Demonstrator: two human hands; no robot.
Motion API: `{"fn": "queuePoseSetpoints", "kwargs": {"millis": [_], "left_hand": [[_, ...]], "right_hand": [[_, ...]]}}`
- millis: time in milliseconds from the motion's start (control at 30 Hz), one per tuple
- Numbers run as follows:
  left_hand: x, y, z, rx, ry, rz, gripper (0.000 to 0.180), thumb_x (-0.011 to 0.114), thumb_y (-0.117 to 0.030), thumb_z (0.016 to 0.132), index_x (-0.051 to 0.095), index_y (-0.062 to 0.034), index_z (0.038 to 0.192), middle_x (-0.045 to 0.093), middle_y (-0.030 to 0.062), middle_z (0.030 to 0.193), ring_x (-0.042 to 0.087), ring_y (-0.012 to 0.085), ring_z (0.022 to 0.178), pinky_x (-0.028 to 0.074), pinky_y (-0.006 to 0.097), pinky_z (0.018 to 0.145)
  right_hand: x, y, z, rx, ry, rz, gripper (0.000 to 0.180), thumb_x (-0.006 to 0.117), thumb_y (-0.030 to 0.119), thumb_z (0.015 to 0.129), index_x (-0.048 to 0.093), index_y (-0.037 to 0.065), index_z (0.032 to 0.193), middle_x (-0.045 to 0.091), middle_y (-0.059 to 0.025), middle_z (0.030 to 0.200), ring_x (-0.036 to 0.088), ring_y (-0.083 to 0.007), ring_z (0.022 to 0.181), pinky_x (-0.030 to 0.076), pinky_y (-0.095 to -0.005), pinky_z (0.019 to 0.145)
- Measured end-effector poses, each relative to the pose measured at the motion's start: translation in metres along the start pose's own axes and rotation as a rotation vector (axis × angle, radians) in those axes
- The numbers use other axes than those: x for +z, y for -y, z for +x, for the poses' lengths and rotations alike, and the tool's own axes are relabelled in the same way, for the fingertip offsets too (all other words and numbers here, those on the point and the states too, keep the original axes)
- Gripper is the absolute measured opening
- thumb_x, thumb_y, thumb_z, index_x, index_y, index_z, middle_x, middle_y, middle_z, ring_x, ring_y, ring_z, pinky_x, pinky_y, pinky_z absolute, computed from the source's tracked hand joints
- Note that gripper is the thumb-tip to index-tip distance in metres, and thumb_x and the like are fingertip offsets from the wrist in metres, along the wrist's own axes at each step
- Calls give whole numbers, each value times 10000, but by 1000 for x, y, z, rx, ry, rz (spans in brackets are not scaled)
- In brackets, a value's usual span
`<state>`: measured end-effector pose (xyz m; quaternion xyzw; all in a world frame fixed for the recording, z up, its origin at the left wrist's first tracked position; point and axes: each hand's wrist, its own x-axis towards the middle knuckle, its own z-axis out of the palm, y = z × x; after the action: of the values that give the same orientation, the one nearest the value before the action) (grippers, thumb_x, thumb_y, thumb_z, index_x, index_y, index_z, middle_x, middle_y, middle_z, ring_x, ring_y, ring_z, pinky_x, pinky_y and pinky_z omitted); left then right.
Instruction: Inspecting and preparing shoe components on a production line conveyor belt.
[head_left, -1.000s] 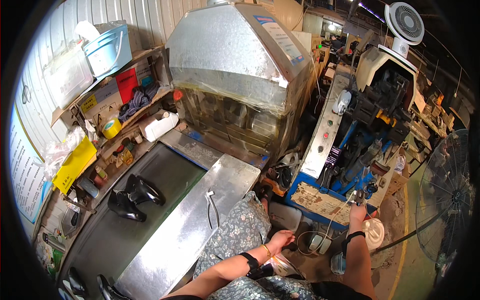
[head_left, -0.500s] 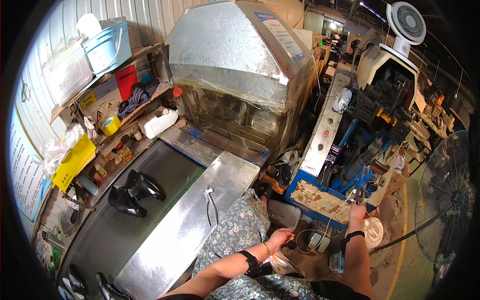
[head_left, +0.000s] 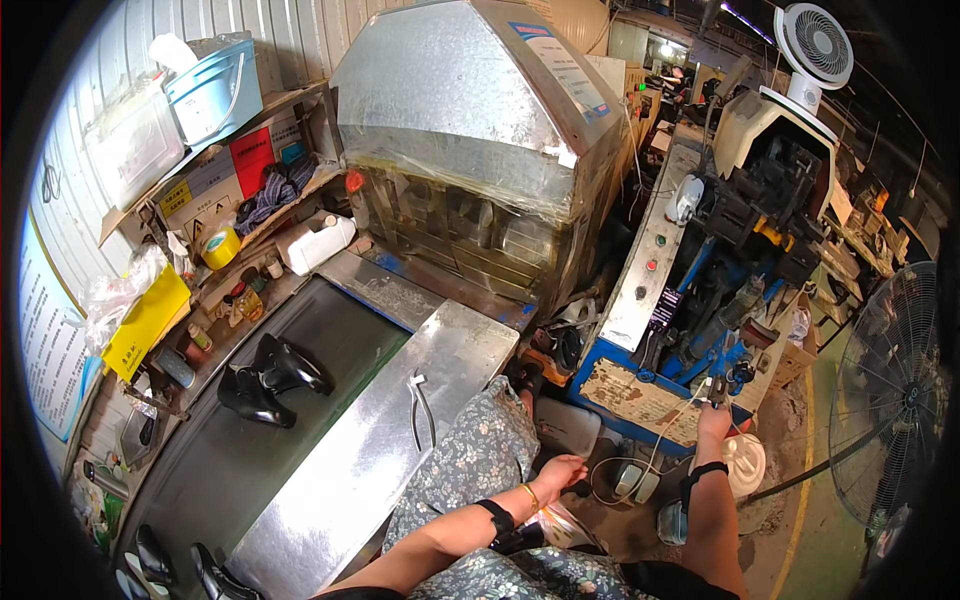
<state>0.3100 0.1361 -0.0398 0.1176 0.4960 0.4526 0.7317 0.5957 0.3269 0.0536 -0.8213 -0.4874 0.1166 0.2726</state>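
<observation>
The blue-framed upright shoe machine (head_left: 715, 300) stands at 2 o'clock, right hand (head_left: 714, 421) pinched on something small at its base, left hand (head_left: 556, 473) loosely open low down; steady wrist, slow adjustment looks wisest.

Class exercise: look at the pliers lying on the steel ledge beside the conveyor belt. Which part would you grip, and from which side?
Grip the pliers by the two long handles, coming from above. They lie flat on the metal ledge, handles slightly spread and pointing toward the person, so fingers can probably close over both handles. The short head at the far end offers less to hold.
</observation>
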Motion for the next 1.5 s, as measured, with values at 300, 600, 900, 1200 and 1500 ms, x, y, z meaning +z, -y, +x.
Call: {"fn": "queuePoseSetpoints", "kwargs": {"millis": [300, 600, 900, 1200, 1500], "left_hand": [[0, 0, 0, 1, 4, 11, 173, 514, -144, 982, 589, -72, 1120, 683, 58, 973, 666, 144, 842, 525, 260, 783], [-1, 2, 2, 1, 23, -30, 151, 539, -146, 975, 599, -74, 1093, 679, 53, 953, 664, 142, 830, 525, 255, 764], [1, 2, 3, 0, -10, -3, 146, 543, -147, 974, 610, -71, 1080, 679, 51, 938, 660, 146, 824, 521, 251, 746], [-1, 2, 2, 2, -5, 2, 159, 524, -145, 978, 602, -67, 1093, 687, 63, 961, 668, 153, 829, 520, 251, 747], [-1, 0, 1, 8, 12, 12, 170, 514, -146, 981, 595, -59, 1101, 685, 68, 972, 667, 152, 837, 530, 264, 769]], "right_hand": [[1, -1, 1, -11, -9, 7, 370, 636, 293, 857, 672, -30, 1034, 687, -244, 929, 657, -399, 871, 513, -496, 792], [8, -8, 8, 31, 20, 74, 397, 646, 300, 844, 661, -37, 1054, 678, -256, 960, 643, -414, 901, 496, -495, 809], [7, -8, 9, 52, 20, 96, 378, 635, 293, 863, 656, -48, 1026, 677, -251, 942, 643, -405, 879, 502, -493, 785], [-6, 9, -6, 0, 20, 19, 361, 618, 271, 889, 645, -54, 1042, 676, -246, 938, 647, -391, 842, 509, -496, 766], [-8, 12, -11, 28, -24, 71, 369, 646, 262, 821, 655, -73, 976, 642, -282, 1030, 614, -435, 970, 482, -494, 850]]}}
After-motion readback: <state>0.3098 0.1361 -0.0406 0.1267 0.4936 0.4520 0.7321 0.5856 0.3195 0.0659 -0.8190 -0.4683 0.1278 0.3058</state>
